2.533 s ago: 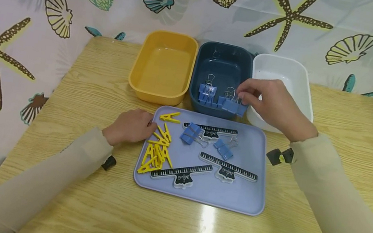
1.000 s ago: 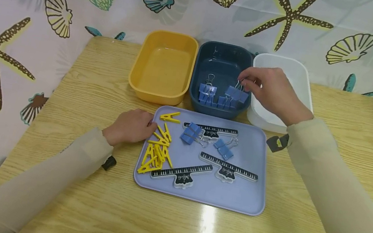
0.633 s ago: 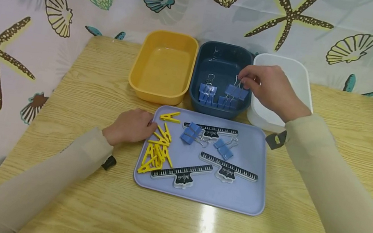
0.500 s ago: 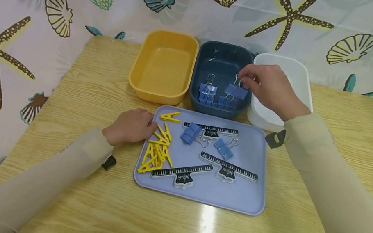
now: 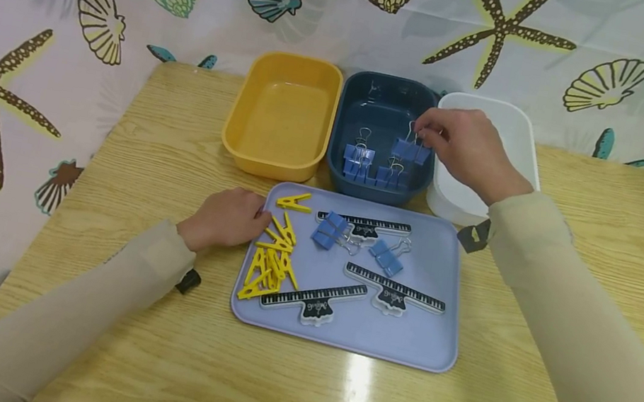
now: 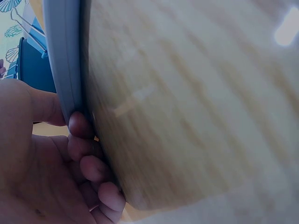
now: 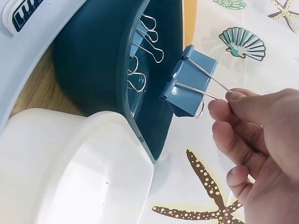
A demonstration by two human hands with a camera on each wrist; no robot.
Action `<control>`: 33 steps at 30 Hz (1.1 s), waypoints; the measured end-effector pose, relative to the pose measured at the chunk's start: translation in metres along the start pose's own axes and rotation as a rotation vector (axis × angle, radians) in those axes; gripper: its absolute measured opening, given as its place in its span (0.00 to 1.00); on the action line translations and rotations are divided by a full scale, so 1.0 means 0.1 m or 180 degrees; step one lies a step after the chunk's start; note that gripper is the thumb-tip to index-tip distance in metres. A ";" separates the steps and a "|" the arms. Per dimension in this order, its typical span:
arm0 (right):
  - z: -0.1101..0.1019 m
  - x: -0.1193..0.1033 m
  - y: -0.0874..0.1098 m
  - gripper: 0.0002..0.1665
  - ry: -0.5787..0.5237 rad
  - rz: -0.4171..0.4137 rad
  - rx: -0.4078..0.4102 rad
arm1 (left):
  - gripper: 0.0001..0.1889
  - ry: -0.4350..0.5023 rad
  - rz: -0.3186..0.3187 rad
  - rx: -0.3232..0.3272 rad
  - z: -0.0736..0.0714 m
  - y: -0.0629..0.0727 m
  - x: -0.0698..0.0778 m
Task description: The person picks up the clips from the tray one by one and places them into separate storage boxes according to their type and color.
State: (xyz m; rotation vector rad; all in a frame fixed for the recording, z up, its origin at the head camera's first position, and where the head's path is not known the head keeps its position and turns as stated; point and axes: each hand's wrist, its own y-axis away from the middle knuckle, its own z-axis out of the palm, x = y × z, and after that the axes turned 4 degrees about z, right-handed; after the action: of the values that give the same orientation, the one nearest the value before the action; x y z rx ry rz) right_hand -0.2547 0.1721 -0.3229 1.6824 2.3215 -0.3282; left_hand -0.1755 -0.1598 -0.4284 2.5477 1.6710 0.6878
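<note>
Head view: upper centre, your right fingers (image 5: 433, 119) pinch a clip (image 5: 408, 151) over the navy bin (image 5: 384, 119), apparently placing it, lowering and release probably next, while left fingers (image 6: 93, 169) grip the tray (image 5: 401, 337).

Clips (image 5: 330, 230) lie on the tray (image 5: 401, 341) before three bins (image 5: 287, 116)

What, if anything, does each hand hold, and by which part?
Right hand: blue binder clip, pinched by one wire handle. Left hand: tray, gripped by its edge.
</note>
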 end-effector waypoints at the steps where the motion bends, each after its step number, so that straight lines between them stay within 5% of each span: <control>1: 0.00 0.00 0.00 0.12 0.0007 0.0006 0.0004 | 0.21 -0.0004 -0.0002 0.0001 0.00 0.00 0.00; 13: 0.03 0.02 -0.04 0.12 0.0037 -0.0068 0.0240 | 0.21 0.0024 -0.0017 0.0020 0.01 0.00 0.00; 33: 0.08 0.09 -0.18 0.13 0.0034 0.0076 0.0225 | 0.21 0.0019 0.0032 0.0045 0.00 0.01 0.00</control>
State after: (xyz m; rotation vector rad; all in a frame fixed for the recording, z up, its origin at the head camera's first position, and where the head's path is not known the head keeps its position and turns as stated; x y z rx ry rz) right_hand -0.2740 0.1720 -0.3328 1.7471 2.3211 -0.4020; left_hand -0.1745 -0.1598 -0.4282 2.5678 1.6719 0.6873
